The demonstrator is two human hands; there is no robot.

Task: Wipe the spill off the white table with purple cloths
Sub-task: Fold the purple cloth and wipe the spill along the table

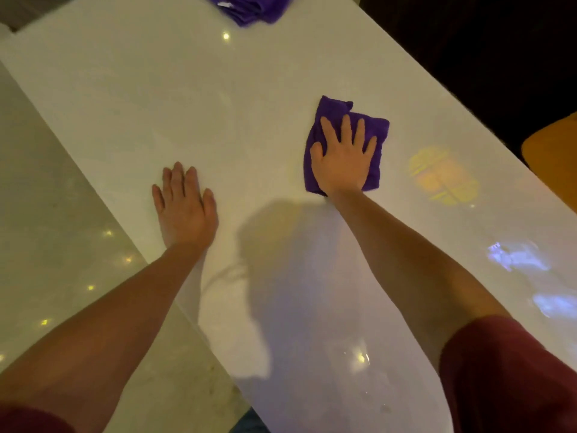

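Purple cloth (373, 132), folded, on white surface (156, 89).
Soft, light, pliable; right hand (343, 160) spread flat atop; pinch any edge.

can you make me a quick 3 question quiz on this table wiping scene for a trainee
1. True or false: the left hand presses a cloth onto the white table.
2. Which hand lies flat on the purple cloth? A) left B) right C) both
3. Fill in: the spare purple cloths lie at the table's ____ edge, apart from both hands.

Key
1. False: it rests bare and flat on the table near its left edge.
2. B: the right hand is spread open on the folded cloth.
3. Far.
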